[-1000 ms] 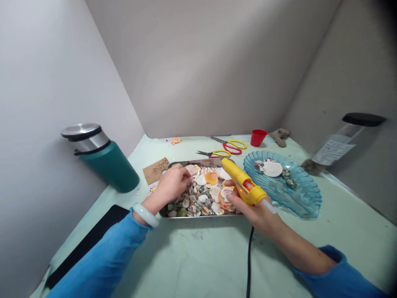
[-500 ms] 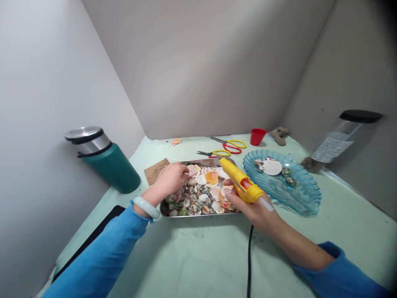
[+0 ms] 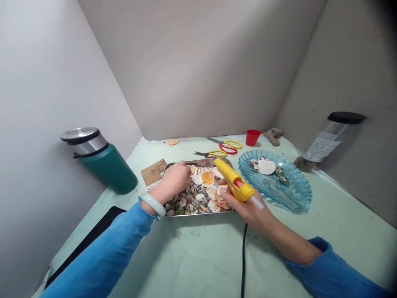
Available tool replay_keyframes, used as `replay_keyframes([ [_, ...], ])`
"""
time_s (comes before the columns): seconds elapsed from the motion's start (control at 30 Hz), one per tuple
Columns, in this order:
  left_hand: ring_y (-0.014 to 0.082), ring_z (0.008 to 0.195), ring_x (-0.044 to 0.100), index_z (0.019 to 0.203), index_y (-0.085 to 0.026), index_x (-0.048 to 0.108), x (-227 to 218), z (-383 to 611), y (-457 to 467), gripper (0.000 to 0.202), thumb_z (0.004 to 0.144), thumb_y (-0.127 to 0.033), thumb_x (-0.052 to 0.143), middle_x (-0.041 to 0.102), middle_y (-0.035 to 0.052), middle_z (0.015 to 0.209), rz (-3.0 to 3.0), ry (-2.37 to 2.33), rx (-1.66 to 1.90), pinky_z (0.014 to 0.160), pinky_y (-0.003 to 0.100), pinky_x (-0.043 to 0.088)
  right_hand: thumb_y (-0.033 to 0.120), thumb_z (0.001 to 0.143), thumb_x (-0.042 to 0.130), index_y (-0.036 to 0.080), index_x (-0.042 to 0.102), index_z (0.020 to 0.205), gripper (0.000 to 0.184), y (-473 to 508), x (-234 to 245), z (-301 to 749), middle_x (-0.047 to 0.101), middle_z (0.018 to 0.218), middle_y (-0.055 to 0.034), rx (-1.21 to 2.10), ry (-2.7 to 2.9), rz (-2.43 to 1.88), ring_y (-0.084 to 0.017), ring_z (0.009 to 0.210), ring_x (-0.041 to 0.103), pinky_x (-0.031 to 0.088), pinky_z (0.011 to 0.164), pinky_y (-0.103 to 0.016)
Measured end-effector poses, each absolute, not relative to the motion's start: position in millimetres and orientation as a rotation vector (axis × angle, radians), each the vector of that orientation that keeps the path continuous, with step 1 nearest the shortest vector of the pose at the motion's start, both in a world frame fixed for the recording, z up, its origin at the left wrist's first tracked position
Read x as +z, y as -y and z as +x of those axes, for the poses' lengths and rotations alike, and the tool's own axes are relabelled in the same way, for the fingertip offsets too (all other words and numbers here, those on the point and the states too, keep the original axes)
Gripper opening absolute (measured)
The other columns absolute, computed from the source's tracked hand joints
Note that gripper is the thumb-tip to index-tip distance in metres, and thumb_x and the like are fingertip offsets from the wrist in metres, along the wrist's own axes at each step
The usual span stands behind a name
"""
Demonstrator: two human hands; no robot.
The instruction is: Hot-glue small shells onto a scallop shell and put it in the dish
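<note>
A metal tray (image 3: pixel 198 214) full of seashells (image 3: pixel 201 197) lies in front of me. My left hand (image 3: pixel 174 181) is over the tray's left part, fingers curled down at the shells. Its fingertips are hidden, so I cannot make out what they pinch. In my right hand (image 3: pixel 252 211) is a yellow hot glue gun (image 3: pixel 231 179), its nozzle pointing up and left above the tray's right side. A clear glue stick (image 3: pixel 257 202) sticks out of its back end. The black cord (image 3: pixel 243 260) hangs down towards the table's front.
Right of the tray is a blue shell-shaped dish (image 3: pixel 294 198) with shells in it. Behind stand scissors (image 3: pixel 228 145) and a red cup (image 3: pixel 252 138). A green bottle (image 3: pixel 113 169) and brown card (image 3: pixel 152 173) are left; a clear container (image 3: pixel 324 140) is right.
My left hand has shifted a little to the right over the shells. The glue gun stays in my right hand, hardly moved. The whole view has slid slightly.
</note>
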State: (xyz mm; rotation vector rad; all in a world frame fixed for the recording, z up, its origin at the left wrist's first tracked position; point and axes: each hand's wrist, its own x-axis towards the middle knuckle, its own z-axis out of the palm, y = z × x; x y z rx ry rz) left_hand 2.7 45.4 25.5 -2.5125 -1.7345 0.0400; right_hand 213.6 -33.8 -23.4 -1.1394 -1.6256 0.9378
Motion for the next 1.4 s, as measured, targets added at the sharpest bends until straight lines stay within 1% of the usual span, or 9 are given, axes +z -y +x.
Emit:
replay_keyframes([
  [0.27, 0.0292, 0.102, 0.061, 0.098, -0.012, 0.07, 18.8, 37.3, -51.9, 0.023, 0.084, -0.024, 0.055, 0.067, 0.0166, 0.103, -2.654, 1.566, 0.065, 0.084, 0.036, 0.048, 0.035, 0.087, 0.058, 0.017, 0.057, 0.109, 0.029, 33.9, -20.7, 212.2, 0.048, 0.066, 0.0052, 0.958, 1.588, -1.123, -0.012, 0.057, 0.047, 0.04, 0.056, -0.025],
  [0.47, 0.0275, 0.094, 0.065, 0.101, -0.01, 0.066, 6.1, 54.3, -56.1, 0.026, 0.087, -0.027, 0.053, 0.064, 0.0197, 0.105, -2.723, 1.551, 0.04, 0.083, 0.036, 0.049, 0.036, 0.085, 0.059, 0.016, 0.055, 0.093, 0.022, 35.4, -18.2, 212.5, 0.046, 0.064, 0.0049, 0.95, 1.541, -1.119, -0.012, 0.056, 0.043, 0.037, 0.054, -0.026],
  [0.63, 0.0281, 0.093, 0.066, 0.101, -0.009, 0.062, -0.5, 51.8, -57.2, 0.025, 0.087, -0.027, 0.051, 0.063, 0.0216, 0.108, -2.757, 1.578, -0.022, 0.082, 0.037, 0.049, 0.036, 0.085, 0.058, 0.014, 0.055, 0.106, 0.03, 36.7, -16.9, 212.0, 0.047, 0.065, 0.0048, 0.988, 1.505, -1.102, -0.012, 0.056, 0.043, 0.036, 0.054, -0.026],
  [0.77, 0.0273, 0.091, 0.065, 0.109, -0.011, 0.056, -2.7, 47.2, -58.6, 0.029, 0.082, -0.022, 0.056, 0.067, 0.017, 0.1, -2.799, 1.616, -0.129, 0.078, 0.035, 0.048, 0.036, 0.084, 0.059, 0.014, 0.054, 0.107, 0.032, 36.6, -14.8, 210.9, 0.044, 0.063, 0.006, 1.017, 1.487, -1.095, -0.012, 0.055, 0.042, 0.036, 0.054, -0.026],
  [0.87, 0.0249, 0.081, 0.065, 0.102, -0.016, 0.059, -1.6, 44.1, -59.2, 0.025, 0.077, -0.016, 0.058, 0.069, 0.0104, 0.086, -2.876, 1.629, -0.209, 0.073, 0.033, 0.047, 0.037, 0.084, 0.058, 0.014, 0.054, 0.108, 0.033, 36.6, -13.8, 210.8, 0.044, 0.062, 0.0064, 1.037, 1.481, -1.098, -0.012, 0.055, 0.041, 0.036, 0.054, -0.026],
  [1.07, 0.0203, 0.077, 0.062, 0.09, -0.018, 0.06, 9.4, 30.5, -54.0, 0.013, 0.079, -0.018, 0.053, 0.067, 0.0066, 0.083, -2.957, 1.785, -0.595, 0.068, 0.03, 0.047, 0.038, 0.086, 0.058, 0.015, 0.054, 0.112, 0.034, 36.4, -18.0, 212.3, 0.043, 0.064, 0.006, 1.044, 1.455, -1.099, -0.011, 0.055, 0.039, 0.034, 0.053, -0.026],
  [1.2, 0.0127, 0.054, 0.057, 0.091, -0.016, 0.059, 20.8, 19.1, -33.2, 0.023, 0.089, -0.034, 0.045, 0.061, 0.0011, 0.067, -3.111, 1.952, -0.782, 0.052, 0.024, 0.046, 0.039, 0.088, 0.058, 0.017, 0.054, 0.112, 0.033, 35.9, -22.7, 213.2, 0.044, 0.065, 0.0056, 1.004, 1.444, -1.101, -0.012, 0.055, 0.041, 0.035, 0.053, -0.027],
  [1.33, 0.0067, 0.044, 0.049, 0.073, -0.016, 0.054, 27.7, 15.0, -8.2, 0.026, 0.076, -0.04, 0.065, 0.054, -0.0029, 0.063, -3.219, 2.435, -1.532, 0.045, 0.021, 0.042, 0.04, 0.088, 0.059, 0.017, 0.053, 0.113, 0.035, 35.8, -23.4, 211.1, 0.043, 0.063, 0.0061, 1.001, 1.421, -1.102, -0.012, 0.055, 0.041, 0.035, 0.053, -0.027],
  [1.4, 0.0066, 0.041, 0.048, 0.073, -0.017, 0.052, 26.7, 14.8, 0.0, 0.026, 0.074, -0.038, 0.067, 0.054, -0.0043, 0.059, -3.147, 2.579, -1.655, 0.042, 0.02, 0.041, 0.042, 0.086, 0.061, 0.017, 0.054, 0.112, 0.036, 35.2, -21.1, 208.9, 0.044, 0.065, 0.0055, 0.993, 1.389, -1.112, -0.013, 0.055, 0.042, 0.035, 0.053, -0.027],
])
